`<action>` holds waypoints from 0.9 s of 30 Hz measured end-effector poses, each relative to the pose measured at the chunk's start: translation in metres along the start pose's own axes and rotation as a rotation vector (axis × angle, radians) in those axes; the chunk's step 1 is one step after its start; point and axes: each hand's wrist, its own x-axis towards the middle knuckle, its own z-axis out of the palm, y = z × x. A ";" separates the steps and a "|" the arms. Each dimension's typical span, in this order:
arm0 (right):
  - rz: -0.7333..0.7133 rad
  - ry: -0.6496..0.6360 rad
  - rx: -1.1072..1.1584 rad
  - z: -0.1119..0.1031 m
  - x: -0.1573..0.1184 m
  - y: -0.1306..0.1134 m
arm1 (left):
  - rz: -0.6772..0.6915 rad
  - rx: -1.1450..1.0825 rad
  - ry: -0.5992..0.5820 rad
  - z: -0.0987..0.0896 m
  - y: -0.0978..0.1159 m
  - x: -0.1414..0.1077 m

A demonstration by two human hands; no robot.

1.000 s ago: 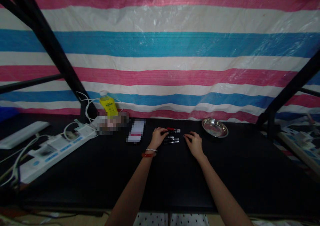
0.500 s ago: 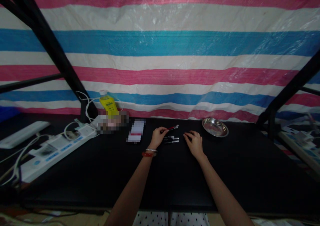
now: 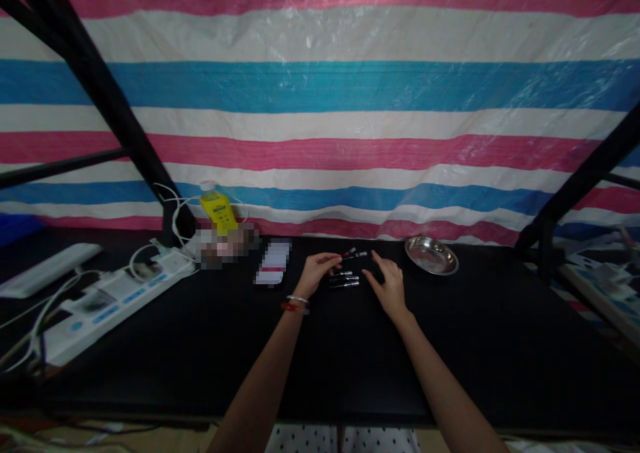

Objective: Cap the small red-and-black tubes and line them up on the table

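Observation:
My left hand, with bracelets at the wrist, pinches the left end of a slim dark tube with a clear or silvery end. A short red piece shows just behind it; whether the fingers also hold this I cannot tell. Below the fingertips, several similar slim black tubes lie side by side on the black table. They are too small to name more exactly. To their right, my right hand hovers with thumb and fingers apart, holding nothing, its fingertips close to the tube's silvery end.
A shallow metal dish stands right of my right hand. On the left are a phone, blurred out, a yellow bottle, and a white power strip with cables. Black frame posts and a striped plastic sheet bound the table.
My left hand has shifted slightly; a dark tube with a silvery end now shows at its fingertips, where a red one stuck out. My right hand's thumb and fingers have spread wider.

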 end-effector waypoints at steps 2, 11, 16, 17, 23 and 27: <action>-0.038 -0.001 0.023 -0.001 0.000 -0.002 | -0.016 -0.033 -0.041 0.003 0.003 -0.002; 0.021 0.061 -0.032 0.000 -0.002 -0.001 | -0.064 -0.083 -0.118 0.009 0.009 -0.007; 0.012 0.027 -0.001 0.001 -0.002 -0.001 | -0.008 -0.060 -0.044 0.015 0.012 -0.009; 0.009 -0.005 0.015 0.001 -0.002 -0.002 | 0.032 -0.034 -0.003 0.018 0.012 -0.009; 0.043 -0.060 0.203 0.004 -0.003 -0.010 | 0.351 0.220 0.207 0.038 0.014 -0.021; 0.085 -0.029 0.386 0.009 -0.004 -0.011 | 0.499 0.460 0.143 0.044 0.011 -0.029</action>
